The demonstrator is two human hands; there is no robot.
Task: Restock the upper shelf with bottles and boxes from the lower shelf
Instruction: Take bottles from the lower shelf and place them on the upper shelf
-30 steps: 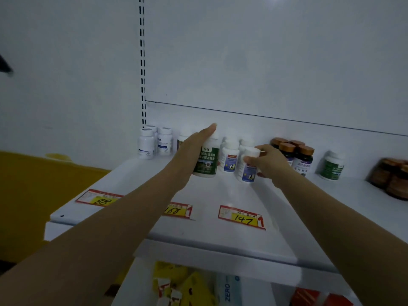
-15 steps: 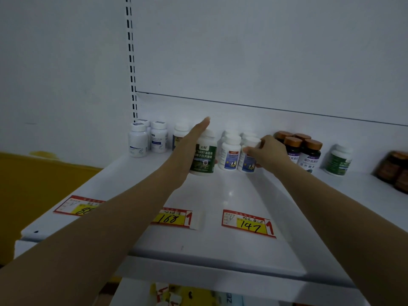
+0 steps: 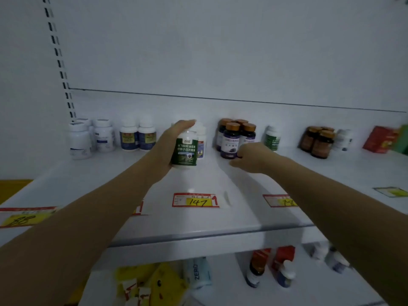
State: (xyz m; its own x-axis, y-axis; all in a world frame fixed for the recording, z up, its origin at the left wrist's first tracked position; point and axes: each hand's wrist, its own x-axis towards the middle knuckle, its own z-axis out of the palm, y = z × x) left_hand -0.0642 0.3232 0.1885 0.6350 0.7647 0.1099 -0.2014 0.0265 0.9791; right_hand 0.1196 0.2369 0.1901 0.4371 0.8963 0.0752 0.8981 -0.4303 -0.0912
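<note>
The left hand (image 3: 169, 145) grips the green-label bottle (image 3: 185, 151) at the centre of the frame, with the palm on its left side and the fingers reaching up to the white cap. The bottle is upright, on or just above the upper shelf (image 3: 220, 180), directly in front of a white bottle (image 3: 201, 138) in the back row. The right hand (image 3: 251, 157), right of centre, has curled fingers just beside the dark bottles (image 3: 231, 140). The view there is blurred, so it cannot be told whether it grips one or only touches it.

Likely step in hand: seat the green-label bottle.

1. Hold the bottle upright and set its base flat on the shelf.
2. Slide it back gently, label forward, and stop short of the white bottle.
3. Open the fingers only once the bottle stands unaided.
4. Draw the hand clear without brushing the neighbouring bottles.

Further stock lies on the lower shelf (image 3: 231, 290) at the bottom of the frame.
</note>
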